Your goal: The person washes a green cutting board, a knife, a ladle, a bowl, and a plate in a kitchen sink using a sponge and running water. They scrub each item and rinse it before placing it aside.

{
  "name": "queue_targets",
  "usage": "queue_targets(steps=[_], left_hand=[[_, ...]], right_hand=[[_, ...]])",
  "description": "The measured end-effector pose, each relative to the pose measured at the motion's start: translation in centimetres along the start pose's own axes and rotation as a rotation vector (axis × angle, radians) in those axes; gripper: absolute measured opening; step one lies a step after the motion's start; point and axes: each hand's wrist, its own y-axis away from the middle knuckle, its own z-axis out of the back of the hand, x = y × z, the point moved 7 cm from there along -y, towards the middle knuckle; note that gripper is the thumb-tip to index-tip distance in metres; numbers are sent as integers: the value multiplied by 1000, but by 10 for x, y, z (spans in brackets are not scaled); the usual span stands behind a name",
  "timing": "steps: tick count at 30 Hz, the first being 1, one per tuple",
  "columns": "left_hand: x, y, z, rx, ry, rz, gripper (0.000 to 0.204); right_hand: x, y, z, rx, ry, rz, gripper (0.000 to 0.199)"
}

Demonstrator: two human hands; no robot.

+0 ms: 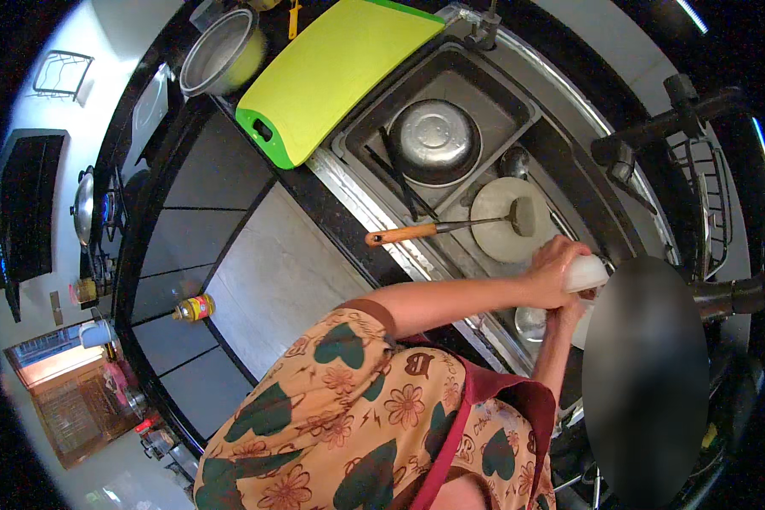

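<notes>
Over the sink at the right, my left hand is closed around a small white bowl. My right hand comes up from below to the bowl's lower rim; its fingers are partly hidden, but they appear closed on the bowl too. Beside my hands, a pale round plate lies in the sink. A turner with a wooden handle and dark metal blade rests across this plate. A metal ladle leans just behind it. Partly covered by my forearms is a shiny metal utensil.
An upturned metal bowl and dark tongs-like sticks sit in the left basin. A green cutting board overhangs that basin's edge. A black faucet and wire rack stand at the right. A lidless pot is at far left.
</notes>
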Motion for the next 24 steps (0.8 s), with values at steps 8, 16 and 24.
queue_targets(steps=[8, 16, 24], left_hand=[[25, 1, -3, 43, 51, 468, 51], [-21, -31, 54, -133, -153, -279, 45], [-33, -126, 170, -388, -654, -674, 53]], right_hand=[[42, 15, -4, -26, 649, 449, 43], [-71, 45, -19, 271, -11, -302, 53], [-33, 72, -12, 611, 1921, 319, 57]])
